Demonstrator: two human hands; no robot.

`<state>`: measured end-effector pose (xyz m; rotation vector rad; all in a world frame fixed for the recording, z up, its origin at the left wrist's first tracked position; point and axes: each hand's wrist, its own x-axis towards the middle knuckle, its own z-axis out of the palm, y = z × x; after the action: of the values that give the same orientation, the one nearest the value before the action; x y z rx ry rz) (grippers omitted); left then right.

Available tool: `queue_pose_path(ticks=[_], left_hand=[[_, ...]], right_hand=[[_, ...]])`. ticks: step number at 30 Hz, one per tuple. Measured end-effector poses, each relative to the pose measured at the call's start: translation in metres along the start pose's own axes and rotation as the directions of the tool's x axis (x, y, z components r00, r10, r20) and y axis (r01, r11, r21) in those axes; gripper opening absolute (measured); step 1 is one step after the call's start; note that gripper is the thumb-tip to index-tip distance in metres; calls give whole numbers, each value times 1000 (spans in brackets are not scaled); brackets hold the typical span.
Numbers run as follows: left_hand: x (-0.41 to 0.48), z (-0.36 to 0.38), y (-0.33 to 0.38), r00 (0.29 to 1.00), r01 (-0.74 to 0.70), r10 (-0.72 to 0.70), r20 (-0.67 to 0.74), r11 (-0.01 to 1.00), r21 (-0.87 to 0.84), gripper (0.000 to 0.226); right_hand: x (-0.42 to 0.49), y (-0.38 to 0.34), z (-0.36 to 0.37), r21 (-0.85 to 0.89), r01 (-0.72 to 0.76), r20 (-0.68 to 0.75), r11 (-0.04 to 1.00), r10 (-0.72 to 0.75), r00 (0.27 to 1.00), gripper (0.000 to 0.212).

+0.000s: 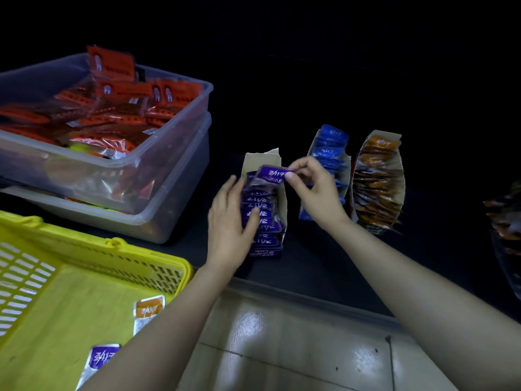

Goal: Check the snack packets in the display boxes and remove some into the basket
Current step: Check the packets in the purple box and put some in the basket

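Pinching a purple packet [272,173], the right hand [315,190] grip lifts it above its display box [279,198].

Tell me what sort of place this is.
Probably a shop's snack shelf: open display boxes of small packets on a dark shelf, a yellow shopping basket, and clear tubs of red packets.

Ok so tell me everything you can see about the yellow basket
The yellow basket is plastic by its look, with slotted side walls and a solid floor. It sits at lower left, in front of the stacked clear tubs, and the frame crops it. It is nearly empty: an orange packet and a purple packet lie flat on its floor. The left forearm crosses over its near corner; whether it touches the rim cannot be told.
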<state>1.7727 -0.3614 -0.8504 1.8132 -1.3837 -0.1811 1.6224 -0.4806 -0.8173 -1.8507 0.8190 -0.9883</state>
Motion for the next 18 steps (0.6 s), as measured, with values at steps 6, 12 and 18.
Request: queue_pose_path(ticks=[6,12,18], left_hand=[[20,-6,27,976,206,-215,34,864,-460,30],[18,-13,47,962,254,-258,92,719,-647,12],[18,-20,52,947,278,-309,92,640,-716,2]], right_hand=[[7,-24,-16,199,-33,-30,979,39,999,6],[3,-40,-18,351,-115,7,929,120,993,13],[-6,-40,-7,321,-276,231,906,207,951,21]])
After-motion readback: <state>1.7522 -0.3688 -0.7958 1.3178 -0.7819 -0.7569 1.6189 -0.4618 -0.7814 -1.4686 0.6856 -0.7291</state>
